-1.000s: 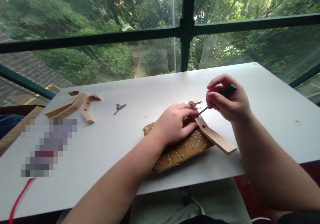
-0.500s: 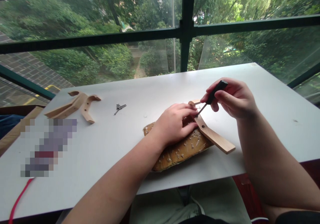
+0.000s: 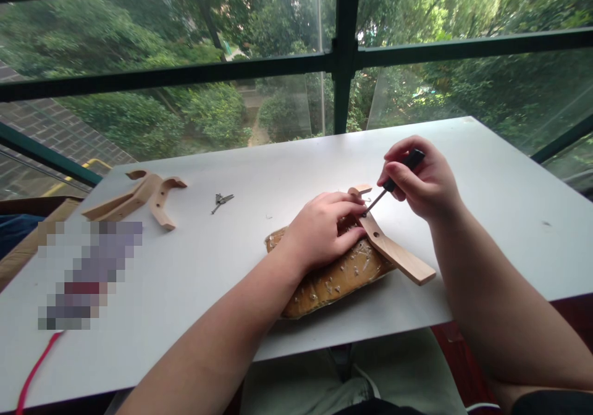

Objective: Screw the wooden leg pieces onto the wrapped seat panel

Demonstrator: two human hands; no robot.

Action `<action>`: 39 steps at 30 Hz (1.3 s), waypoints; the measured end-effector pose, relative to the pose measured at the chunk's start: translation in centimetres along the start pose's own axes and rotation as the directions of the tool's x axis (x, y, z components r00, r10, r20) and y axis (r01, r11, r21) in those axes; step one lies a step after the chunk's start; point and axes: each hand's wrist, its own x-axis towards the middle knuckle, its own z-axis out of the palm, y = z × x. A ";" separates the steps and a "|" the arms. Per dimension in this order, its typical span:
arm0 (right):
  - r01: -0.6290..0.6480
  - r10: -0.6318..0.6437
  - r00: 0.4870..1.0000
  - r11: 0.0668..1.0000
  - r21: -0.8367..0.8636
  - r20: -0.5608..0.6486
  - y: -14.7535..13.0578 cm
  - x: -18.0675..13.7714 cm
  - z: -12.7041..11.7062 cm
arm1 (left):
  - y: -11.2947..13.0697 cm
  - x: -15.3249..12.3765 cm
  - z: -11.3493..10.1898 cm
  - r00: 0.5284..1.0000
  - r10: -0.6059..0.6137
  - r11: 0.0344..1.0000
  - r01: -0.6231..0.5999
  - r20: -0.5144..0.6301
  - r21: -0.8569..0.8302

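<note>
My right hand (image 3: 424,183) is closed around the black handle of a small screwdriver (image 3: 393,180). Its tip points down-left onto a pale wooden leg piece (image 3: 393,251). That piece lies across a brown padded seat (image 3: 333,276) wrapped in clear film, near the table's front edge. My left hand (image 3: 319,230) lies on the seat with fingers curled over the wooden piece beside the screwdriver tip, holding it down.
Two more curved wooden pieces (image 3: 139,196) lie at the far left of the white table (image 3: 287,168). A few dark screws (image 3: 221,200) sit between them and my hands. A red cord (image 3: 34,368) trails at the left front. Windows stand close behind the table.
My right hand has turned on the screwdriver handle, regripping from a low hold to a higher one and back. The left hand and the wooden piece have stayed put.
</note>
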 end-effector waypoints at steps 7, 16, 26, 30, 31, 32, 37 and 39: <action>0.059 -0.059 0.998 0.998 0.026 -0.013 -0.3 0.0 -0.2 | 0.0 0.0 0.0 1.000 0.007 1.000 -0.007 -0.020 -0.005; 0.117 -0.116 0.993 0.964 0.238 -0.017 -1.0 0.0 -0.2 | -0.1 0.0 0.0 1.000 0.016 1.000 -0.016 -0.023 -0.003; 0.034 -0.044 0.998 0.981 0.189 0.048 -0.9 -0.4 0.4 | 0.0 0.0 0.0 1.000 0.017 1.000 -0.017 -0.010 -0.009; 0.048 -0.051 0.999 0.982 0.180 0.014 -1.0 -0.5 0.5 | 0.0 0.0 0.0 1.000 0.017 1.000 -0.018 -0.023 -0.011; 0.050 -0.053 0.999 0.982 0.181 0.013 -1.0 -0.5 0.5 | 0.0 0.0 0.0 0.999 0.018 1.000 -0.019 -0.027 -0.011; 0.048 -0.052 0.998 0.982 0.182 0.020 -1.0 -0.5 0.5 | 0.0 0.0 0.0 0.999 0.020 1.000 -0.020 -0.028 -0.013; 0.013 -0.024 0.997 0.990 0.143 0.071 -0.7 -0.5 0.5 | 0.0 0.0 -0.1 1.000 0.013 1.000 -0.013 -0.006 -0.011; 0.001 -0.010 0.997 0.993 0.114 0.077 -0.7 -0.4 0.5 | 0.1 0.0 -0.1 1.000 0.009 1.000 -0.009 -0.004 -0.008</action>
